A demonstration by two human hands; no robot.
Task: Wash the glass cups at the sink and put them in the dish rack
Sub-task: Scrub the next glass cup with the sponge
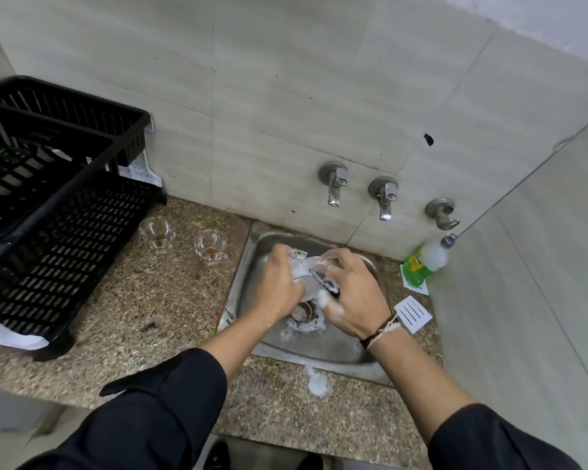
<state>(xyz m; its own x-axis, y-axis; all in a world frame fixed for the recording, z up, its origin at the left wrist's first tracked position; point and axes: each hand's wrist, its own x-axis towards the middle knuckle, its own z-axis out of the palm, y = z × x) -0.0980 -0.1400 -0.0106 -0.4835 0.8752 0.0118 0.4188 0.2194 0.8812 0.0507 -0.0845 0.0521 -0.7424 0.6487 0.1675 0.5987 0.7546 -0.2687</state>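
Note:
Over the steel sink (326, 351), my left hand (279, 283) grips a soapy glass cup (301, 266). My right hand (350, 293), covered in foam, holds a dark scrubber (326, 286) against the cup. Two more glass cups stand on the granite counter left of the sink, one (157, 234) nearer the rack and one (211, 247) nearer the sink, each with a brown residue at the bottom. The black plastic dish rack (48, 205) sits at the far left, and no cup shows in it.
Three wall taps (333, 184) (384, 198) (442, 213) stick out above the sink. A green dish-soap bottle (425, 262) lies at the back right corner, with a white card (413, 313) near it. A blob of foam (316, 381) sits on the sink's front rim.

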